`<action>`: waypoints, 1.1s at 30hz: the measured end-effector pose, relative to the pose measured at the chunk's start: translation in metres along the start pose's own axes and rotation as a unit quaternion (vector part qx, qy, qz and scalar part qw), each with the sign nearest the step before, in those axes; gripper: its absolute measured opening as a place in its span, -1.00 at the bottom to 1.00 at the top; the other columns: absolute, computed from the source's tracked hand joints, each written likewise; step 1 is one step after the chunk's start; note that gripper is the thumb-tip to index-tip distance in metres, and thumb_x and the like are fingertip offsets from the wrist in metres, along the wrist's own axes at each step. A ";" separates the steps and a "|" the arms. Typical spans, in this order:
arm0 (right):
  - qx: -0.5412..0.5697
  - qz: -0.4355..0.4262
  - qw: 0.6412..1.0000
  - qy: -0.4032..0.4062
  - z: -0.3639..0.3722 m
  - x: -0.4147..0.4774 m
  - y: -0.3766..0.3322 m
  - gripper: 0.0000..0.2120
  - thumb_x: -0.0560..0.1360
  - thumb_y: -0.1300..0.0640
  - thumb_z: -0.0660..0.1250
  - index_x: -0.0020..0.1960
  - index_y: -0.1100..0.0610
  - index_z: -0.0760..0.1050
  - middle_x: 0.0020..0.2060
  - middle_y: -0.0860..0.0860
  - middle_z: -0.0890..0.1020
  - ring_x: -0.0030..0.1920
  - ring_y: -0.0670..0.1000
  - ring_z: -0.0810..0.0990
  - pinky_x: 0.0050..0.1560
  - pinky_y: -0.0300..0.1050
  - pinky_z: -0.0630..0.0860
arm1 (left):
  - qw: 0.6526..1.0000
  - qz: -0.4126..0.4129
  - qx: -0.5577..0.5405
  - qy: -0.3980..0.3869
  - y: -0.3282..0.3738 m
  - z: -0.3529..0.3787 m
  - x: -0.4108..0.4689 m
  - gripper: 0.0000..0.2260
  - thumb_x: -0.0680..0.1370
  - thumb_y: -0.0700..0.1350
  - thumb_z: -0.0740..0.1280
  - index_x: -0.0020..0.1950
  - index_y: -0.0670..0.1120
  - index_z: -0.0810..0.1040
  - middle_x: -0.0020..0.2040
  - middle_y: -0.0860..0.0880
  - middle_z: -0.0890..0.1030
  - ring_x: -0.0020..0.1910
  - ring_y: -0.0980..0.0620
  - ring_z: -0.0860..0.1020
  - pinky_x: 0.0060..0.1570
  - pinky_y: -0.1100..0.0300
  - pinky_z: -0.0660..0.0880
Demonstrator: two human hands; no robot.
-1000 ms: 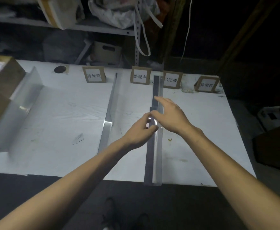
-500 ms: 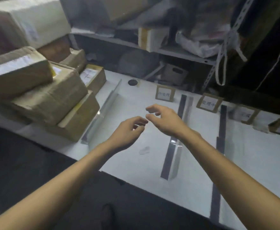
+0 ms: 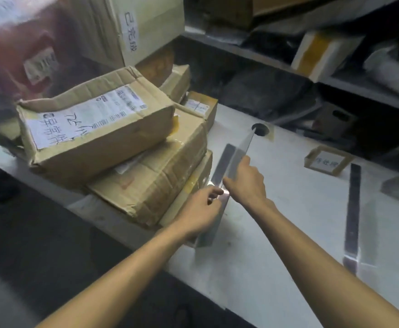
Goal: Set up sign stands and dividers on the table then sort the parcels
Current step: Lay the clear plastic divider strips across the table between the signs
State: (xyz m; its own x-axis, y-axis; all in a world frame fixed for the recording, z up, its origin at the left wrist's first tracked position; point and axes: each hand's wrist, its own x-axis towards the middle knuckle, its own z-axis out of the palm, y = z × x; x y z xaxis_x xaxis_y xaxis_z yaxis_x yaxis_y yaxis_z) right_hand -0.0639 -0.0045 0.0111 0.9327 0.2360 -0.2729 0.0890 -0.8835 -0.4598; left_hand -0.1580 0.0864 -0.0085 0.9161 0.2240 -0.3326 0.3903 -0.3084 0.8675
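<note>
White table (image 3: 276,233), parcels stacked on its left end. Top cardboard parcel (image 3: 94,129) lies tilted, label up, on a larger taped parcel (image 3: 151,181). Clear acrylic divider (image 3: 231,157) stands just beside the stack, running away toward the cable hole (image 3: 260,129). Second divider (image 3: 352,209) lies well apart to the right. Sign stand (image 3: 326,160) sits at the back between them, text blurred. Left hand (image 3: 198,209) pinches the first divider's near part; right hand (image 3: 246,183) grips its upright panel, index finger extended. Hands close together.
</note>
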 end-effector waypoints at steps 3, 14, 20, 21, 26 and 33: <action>0.003 -0.006 1.000 0.022 0.006 0.009 -0.003 -0.56 0.52 0.24 0.28 0.34 0.29 0.23 -0.02 0.24 0.57 -0.10 0.22 0.52 -0.23 -0.02 0.38 | 1.000 -0.019 -0.017 -0.016 -0.014 0.000 0.010 -0.75 0.59 -0.18 0.23 0.24 -0.05 0.54 0.15 -0.01 0.58 0.14 0.06 0.53 0.19 0.19 0.44; -0.003 -0.007 1.000 0.024 0.007 -0.003 -0.001 -0.75 0.52 0.20 0.26 0.18 0.21 0.39 -0.13 0.10 0.49 -0.13 0.16 0.48 -0.24 -0.07 0.32 | 1.000 0.000 0.005 -0.027 -0.002 0.005 0.011 -0.63 0.54 -0.15 0.25 0.35 0.03 0.40 0.19 0.09 0.53 0.09 0.11 0.55 0.18 0.11 0.47; -0.009 -0.058 0.998 0.022 0.005 -0.011 0.008 -0.78 0.52 0.22 0.22 0.15 0.19 0.45 -0.06 0.16 0.61 -0.17 0.16 0.50 -0.22 -0.03 0.47 | 0.999 0.012 0.024 -0.043 0.001 0.012 -0.002 -0.53 0.52 -0.19 0.29 0.42 0.03 0.32 0.25 0.08 0.47 0.15 0.07 0.49 0.19 0.12 0.45; -0.005 -0.063 0.998 0.021 0.005 -0.013 0.009 -0.78 0.53 0.21 0.23 0.16 0.19 0.45 -0.06 0.15 0.61 -0.16 0.15 0.53 -0.20 -0.01 0.52 | 0.998 0.013 0.031 -0.049 0.001 0.014 -0.005 -0.51 0.52 -0.20 0.29 0.43 0.04 0.30 0.27 0.07 0.46 0.19 0.06 0.48 0.22 0.11 0.44; -0.007 -0.087 0.996 0.021 0.000 -0.025 0.016 -0.75 0.56 0.22 0.16 0.22 0.24 0.37 -0.05 0.20 0.60 -0.16 0.16 0.49 -0.22 -0.04 0.42 | 0.998 0.020 0.045 -0.041 -0.001 0.026 -0.013 -0.61 0.56 -0.18 0.27 0.38 0.03 0.33 0.26 0.02 0.48 0.26 0.02 0.47 0.24 0.06 0.44; -0.002 -0.156 0.983 0.097 -0.020 -0.035 0.009 -0.66 0.59 0.16 0.17 0.34 0.21 0.31 -0.18 0.09 0.51 -0.22 0.12 0.50 -0.28 -0.08 0.33 | 0.999 0.046 0.013 0.019 0.014 0.032 -0.020 -0.62 0.58 -0.10 0.29 0.38 0.08 0.34 0.31 0.07 0.48 0.26 0.11 0.47 0.24 0.09 0.46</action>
State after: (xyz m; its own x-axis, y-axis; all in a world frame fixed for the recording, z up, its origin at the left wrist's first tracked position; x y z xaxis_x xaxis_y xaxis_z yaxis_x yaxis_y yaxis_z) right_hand -0.0891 -0.0286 0.0332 0.9091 0.4140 0.0466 0.3815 -0.7820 -0.4930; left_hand -0.1683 0.0480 -0.0011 0.9443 0.2283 -0.2371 0.3072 -0.3524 0.8840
